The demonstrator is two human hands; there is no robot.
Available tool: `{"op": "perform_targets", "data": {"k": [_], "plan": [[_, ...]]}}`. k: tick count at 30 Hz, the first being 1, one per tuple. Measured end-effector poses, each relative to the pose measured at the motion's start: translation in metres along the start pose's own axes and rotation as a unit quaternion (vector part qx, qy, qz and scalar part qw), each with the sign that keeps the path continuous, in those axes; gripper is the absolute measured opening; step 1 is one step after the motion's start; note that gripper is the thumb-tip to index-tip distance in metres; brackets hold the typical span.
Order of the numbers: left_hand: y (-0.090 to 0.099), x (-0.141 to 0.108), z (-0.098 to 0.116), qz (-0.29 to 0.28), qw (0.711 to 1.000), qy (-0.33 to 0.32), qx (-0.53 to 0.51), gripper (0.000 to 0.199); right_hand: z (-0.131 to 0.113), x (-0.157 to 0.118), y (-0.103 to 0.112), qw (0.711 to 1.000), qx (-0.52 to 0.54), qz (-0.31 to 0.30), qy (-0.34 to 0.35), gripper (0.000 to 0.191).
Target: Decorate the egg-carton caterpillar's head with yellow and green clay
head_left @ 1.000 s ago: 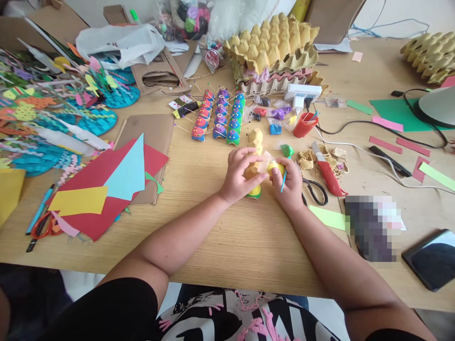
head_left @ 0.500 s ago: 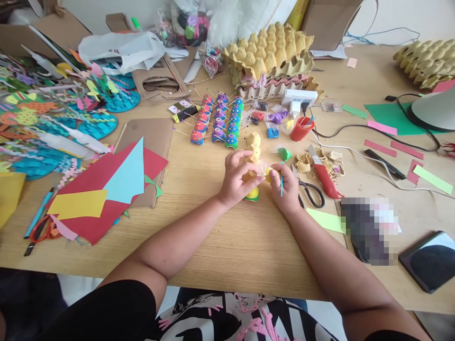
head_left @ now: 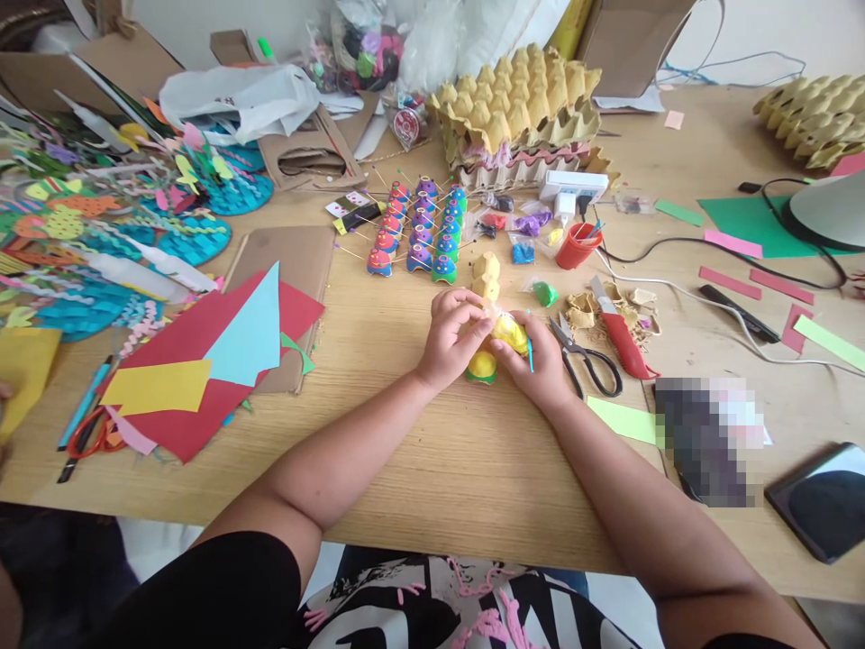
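Note:
Between my hands is a small clear plastic bag of yellow modelling clay [head_left: 512, 334]. My left hand [head_left: 451, 347] pinches the bag's upper edge with thumb and fingers. The bag's body lies in my right hand [head_left: 541, 365], closed round it, with a thin blue stick [head_left: 531, 347] also held along the fingers. Under and behind the hands lies an egg-carton strip [head_left: 485, 270], bare at its far end. Its near cup [head_left: 481, 365] is covered in yellow with a green rim. The strip's middle is hidden by my hands and the bag.
Black scissors [head_left: 591, 361], a red-handled knife [head_left: 618, 338] and carton scraps lie right. Ahead are painted carton caterpillars [head_left: 419, 225], clay bags, a red cup [head_left: 578, 245] and stacked egg trays [head_left: 514, 99]. Coloured paper [head_left: 243, 333] lies left. Another person's fingers [head_left: 4, 401] show at the left edge.
The clay bag has turned and tilted, so more yellow shows. My right hand has lowered slightly and rolled. Another person's fingers have come into view at the left edge.

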State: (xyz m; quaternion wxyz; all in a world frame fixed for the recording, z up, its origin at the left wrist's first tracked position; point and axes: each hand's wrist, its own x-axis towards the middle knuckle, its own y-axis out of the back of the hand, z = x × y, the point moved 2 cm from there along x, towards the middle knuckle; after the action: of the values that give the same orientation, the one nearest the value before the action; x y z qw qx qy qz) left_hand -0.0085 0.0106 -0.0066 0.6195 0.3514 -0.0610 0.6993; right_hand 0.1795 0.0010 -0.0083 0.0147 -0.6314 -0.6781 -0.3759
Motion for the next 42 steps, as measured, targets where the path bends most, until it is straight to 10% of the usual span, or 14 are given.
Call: {"op": "perform_targets", "data": {"k": [6, 22, 42], "plan": [[-0.003, 0.001, -0.001, -0.011, 0.993, 0.082, -0.084, 0.062, -0.006, 0.000, 0.002, 0.999, 0.034, 0.012, -0.008, 0.044], [-0.005, -0.004, -0.010, -0.027, 0.996, -0.066, 0.046, 0.031, -0.005, 0.001, 0.008, 0.986, 0.127, 0.055, -0.087, 0.041], [-0.004, -0.005, 0.001, -0.086, 0.995, -0.037, 0.029, 0.041, -0.003, -0.003, 0.003, 0.975, 0.215, -0.013, -0.056, 0.033]]}}
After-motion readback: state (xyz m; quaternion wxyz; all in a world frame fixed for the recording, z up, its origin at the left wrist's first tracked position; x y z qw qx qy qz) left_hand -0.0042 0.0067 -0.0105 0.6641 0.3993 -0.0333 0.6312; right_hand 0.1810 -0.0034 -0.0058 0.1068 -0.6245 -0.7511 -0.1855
